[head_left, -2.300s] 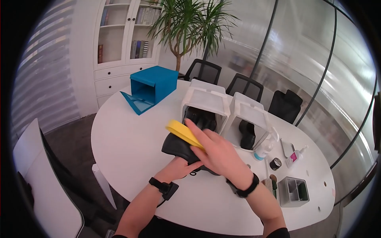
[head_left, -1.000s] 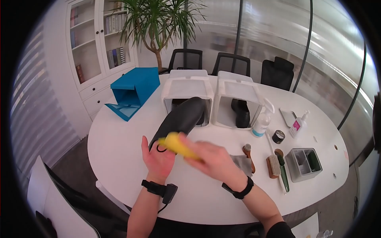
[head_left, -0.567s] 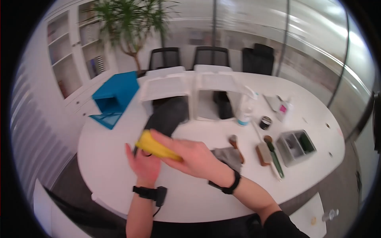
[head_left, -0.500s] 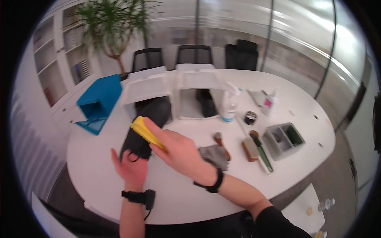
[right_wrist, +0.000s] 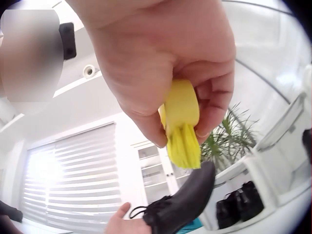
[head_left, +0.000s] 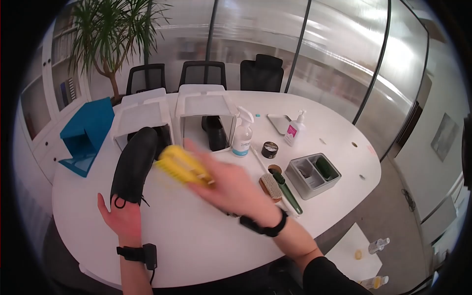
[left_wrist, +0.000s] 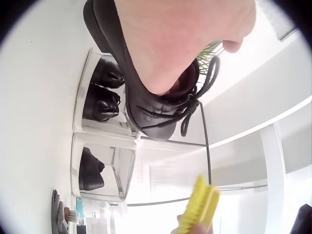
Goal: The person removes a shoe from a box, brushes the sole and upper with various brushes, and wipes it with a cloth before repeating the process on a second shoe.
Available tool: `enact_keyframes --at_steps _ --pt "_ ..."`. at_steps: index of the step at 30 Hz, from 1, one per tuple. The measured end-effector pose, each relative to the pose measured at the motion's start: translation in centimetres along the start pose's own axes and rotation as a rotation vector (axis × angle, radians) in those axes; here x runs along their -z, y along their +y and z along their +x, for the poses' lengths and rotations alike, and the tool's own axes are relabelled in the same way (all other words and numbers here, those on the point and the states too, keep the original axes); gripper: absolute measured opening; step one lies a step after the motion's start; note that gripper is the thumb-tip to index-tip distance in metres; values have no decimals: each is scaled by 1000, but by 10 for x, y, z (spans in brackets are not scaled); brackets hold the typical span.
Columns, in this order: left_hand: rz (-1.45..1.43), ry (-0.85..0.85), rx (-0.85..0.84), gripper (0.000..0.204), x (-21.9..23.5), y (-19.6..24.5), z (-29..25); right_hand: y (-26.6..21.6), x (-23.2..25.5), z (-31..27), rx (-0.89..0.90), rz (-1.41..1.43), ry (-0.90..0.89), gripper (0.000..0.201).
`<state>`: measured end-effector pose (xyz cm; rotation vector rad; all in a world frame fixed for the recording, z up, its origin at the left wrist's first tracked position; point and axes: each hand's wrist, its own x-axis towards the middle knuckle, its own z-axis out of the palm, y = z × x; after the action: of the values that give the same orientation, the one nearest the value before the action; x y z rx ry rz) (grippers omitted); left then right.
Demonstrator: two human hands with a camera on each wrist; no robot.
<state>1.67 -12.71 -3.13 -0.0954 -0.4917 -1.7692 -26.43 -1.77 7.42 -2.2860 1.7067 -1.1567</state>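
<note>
A black lace-up leather shoe (head_left: 132,164) stands toe up over the left part of the table. My left hand (head_left: 124,221) reaches into its opening; the fingers are hidden inside, and the thumb sticks out straight to the side. Loose laces (left_wrist: 187,109) dangle near the wrist in the left wrist view. Between thumb and fingers, my right hand (head_left: 231,184) grips a yellow brush (head_left: 179,162), blurred in the head view. Its yellow bristles (right_wrist: 184,148) point away from the palm in the right wrist view. Brush and shoe are apart, the brush to the shoe's right.
Two white open-fronted boxes, a left one (head_left: 155,115) and a right one (head_left: 201,102), hold black shoes. A blue box (head_left: 101,118) lies left. Rightward are a spray bottle (head_left: 242,140), a round tin (head_left: 269,150), a wooden brush (head_left: 269,186), a green-handled brush (head_left: 290,194) and a grey divided box (head_left: 309,191).
The head view has swung right. My left hand has turned the shoe from lying low and sideways to toe up. The brush, over the shoe half a second ago, has moved off to its right.
</note>
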Motion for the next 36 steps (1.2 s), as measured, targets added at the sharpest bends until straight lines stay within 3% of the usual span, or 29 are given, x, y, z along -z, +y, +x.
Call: enact_keyframes --at_steps 2,3,5,7,10,12,14,16,20,25,32,35,36 --pt "-33 74 -24 66 -4 -1 -1 27 32 -19 -132 -109 44 73" --pt "-28 75 -24 64 -5 -1 -2 38 47 -29 -296 -143 51 62" --pt "-42 80 -47 62 -3 0 -2 73 66 -59 -370 -327 202 44" --pt "-104 107 -28 66 1 2 0 92 81 -87 -627 -489 199 36" --pt "-112 149 -5 65 25 5 2 144 94 -140 -687 -431 304 28" --pt "-91 186 -10 64 18 2 1 148 99 -154 -794 -371 346 32" --pt "-71 215 -1 62 10 -1 1 151 94 -159 -814 -422 404 34" --pt "58 36 -24 59 4 -4 1 150 93 -160 -835 -488 467 37" --pt "92 11 -41 58 10 -5 0 145 78 -158 -807 -744 322 36" --pt "93 -11 -17 54 13 -4 2 152 71 -160 -563 -1000 345 39" --pt "193 95 -70 44 14 -5 0 150 63 -160 -635 -1006 228 56" --pt "226 60 -91 38 17 -6 -1 145 60 -163 -568 -897 154 64" --pt "275 121 -89 36 21 -5 -1 142 60 -164 -541 -888 132 63"
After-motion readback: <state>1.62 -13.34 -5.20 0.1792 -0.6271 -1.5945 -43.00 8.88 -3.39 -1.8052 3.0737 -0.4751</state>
